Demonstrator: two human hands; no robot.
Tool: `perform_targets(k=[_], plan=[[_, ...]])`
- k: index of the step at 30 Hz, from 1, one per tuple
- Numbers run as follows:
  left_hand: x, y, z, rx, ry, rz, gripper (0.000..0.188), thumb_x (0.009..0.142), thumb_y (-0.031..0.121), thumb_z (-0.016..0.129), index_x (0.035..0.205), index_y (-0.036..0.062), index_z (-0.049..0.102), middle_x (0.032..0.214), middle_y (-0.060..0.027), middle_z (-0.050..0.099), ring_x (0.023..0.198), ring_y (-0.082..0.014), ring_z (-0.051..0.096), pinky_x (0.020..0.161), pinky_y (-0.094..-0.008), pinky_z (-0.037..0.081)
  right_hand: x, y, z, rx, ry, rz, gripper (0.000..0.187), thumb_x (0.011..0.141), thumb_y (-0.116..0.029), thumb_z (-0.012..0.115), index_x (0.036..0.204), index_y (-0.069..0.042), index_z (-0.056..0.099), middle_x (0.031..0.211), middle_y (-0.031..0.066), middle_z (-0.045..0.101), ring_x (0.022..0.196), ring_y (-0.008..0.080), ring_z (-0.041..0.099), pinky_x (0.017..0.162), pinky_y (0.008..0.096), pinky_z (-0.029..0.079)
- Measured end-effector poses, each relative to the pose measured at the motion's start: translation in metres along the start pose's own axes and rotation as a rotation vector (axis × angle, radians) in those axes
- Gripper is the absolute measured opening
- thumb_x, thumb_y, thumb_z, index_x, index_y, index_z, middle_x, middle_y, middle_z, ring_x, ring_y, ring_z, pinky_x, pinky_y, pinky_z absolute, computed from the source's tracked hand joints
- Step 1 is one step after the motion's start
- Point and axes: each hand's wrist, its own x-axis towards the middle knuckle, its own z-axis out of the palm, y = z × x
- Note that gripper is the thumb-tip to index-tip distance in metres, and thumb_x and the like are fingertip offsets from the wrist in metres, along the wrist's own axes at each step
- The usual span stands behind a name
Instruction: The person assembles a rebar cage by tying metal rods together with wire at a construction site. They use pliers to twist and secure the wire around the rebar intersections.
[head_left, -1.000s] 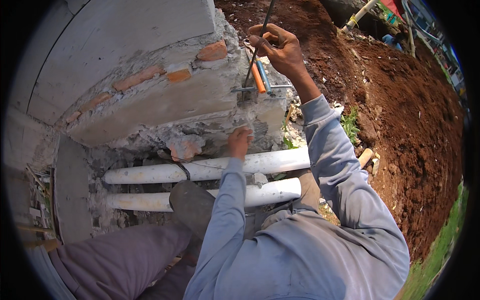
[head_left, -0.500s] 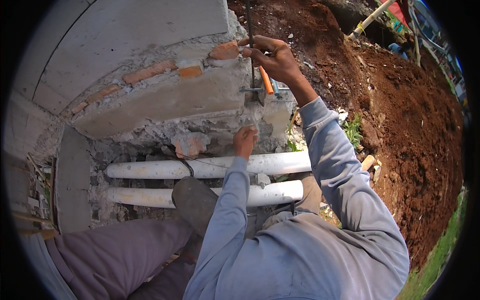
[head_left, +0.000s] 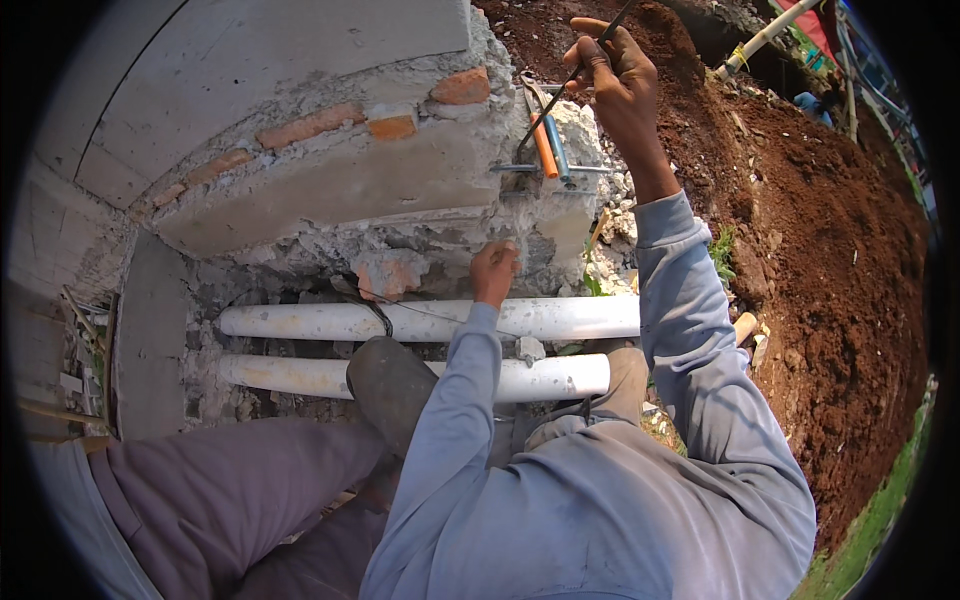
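My right hand (head_left: 622, 70) is raised at the upper right, with thumb and fingers closed around a thin dark metal rod (head_left: 562, 88). The rod slants down to the left toward the broken concrete ledge (head_left: 575, 225). Just right of its lower end lies a pair of pincers (head_left: 547, 135) with one orange and one blue handle, beside short metal bars (head_left: 515, 168). My left hand (head_left: 494, 273) is lower, against the rough concrete face above the white pipes. Its fingers are curled in, and whatever they may hold is hidden.
Two white pipes (head_left: 440, 320) run across below the ledge, with a dark wire (head_left: 378, 312) over them. Broken bricks (head_left: 461, 87) sit in the wall. Another person's purple trouser leg (head_left: 240, 490) is close at left. Red-brown soil (head_left: 810, 260) rises at right.
My right hand has moved up and to the right, tilting the rod from upright to a slant. The pincers now show fully. My left hand has hardly moved.
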Motion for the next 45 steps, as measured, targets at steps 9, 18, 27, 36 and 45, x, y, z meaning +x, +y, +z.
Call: perform_targets(k=[9,18,27,36,45], plan=[[-0.005,-0.008,0.002,0.057,0.012,0.012,0.029,0.092,0.025,0.062,0.111,0.0036,0.064,0.097,-0.0077,0.07,0.077,-0.0152,0.067,0.066,-0.0278,0.05,-0.025,0.008,-0.032,0.18,0.205,0.01,0.014,0.097,-0.01,0.056,0.107,-0.002,0.062,0.084,0.0072,0.067,0.069,0.0085,0.064,0.06,0.0242,0.06],[-0.028,-0.003,-0.018,0.028,0.133,-0.025,0.028,0.095,0.028,0.061,0.106,0.002,0.065,0.093,-0.006,0.07,0.075,-0.0121,0.065,0.062,-0.0254,0.048,-0.053,-0.007,-0.056,0.191,0.12,0.072,0.015,0.099,-0.01,0.053,0.113,-0.008,0.059,0.092,0.0072,0.067,0.075,0.0086,0.062,0.067,0.0237,0.057],[-0.05,0.008,-0.015,0.061,0.154,0.059,0.028,0.095,0.026,0.061,0.107,0.0006,0.064,0.094,-0.0075,0.07,0.078,-0.013,0.066,0.067,-0.0275,0.053,-0.092,-0.039,-0.154,0.357,0.418,-0.109,0.022,0.101,-0.014,0.045,0.111,0.002,0.057,0.102,0.0227,0.066,0.085,0.023,0.068,0.076,0.0433,0.063],[-0.048,-0.042,-0.008,0.651,0.078,0.279,0.032,0.092,0.03,0.063,0.107,0.0026,0.068,0.097,-0.0117,0.07,0.088,-0.0218,0.066,0.079,-0.0344,0.052,-0.282,-0.053,-0.336,-0.337,0.861,0.425,0.023,0.101,-0.017,0.045,0.11,0.0,0.057,0.068,0.0018,0.058,0.061,0.0111,0.057,0.058,0.0249,0.047],[-0.049,-0.05,0.015,0.921,-0.089,0.252,0.036,0.093,0.032,0.06,0.11,0.0008,0.067,0.107,-0.0143,0.068,0.099,-0.0277,0.064,0.088,-0.0395,0.048,-0.642,-0.067,-0.355,-1.098,0.892,1.229,0.032,0.094,-0.031,0.055,0.101,-0.001,0.064,0.071,0.0082,0.057,0.067,0.0205,0.055,0.063,0.0372,0.043]])
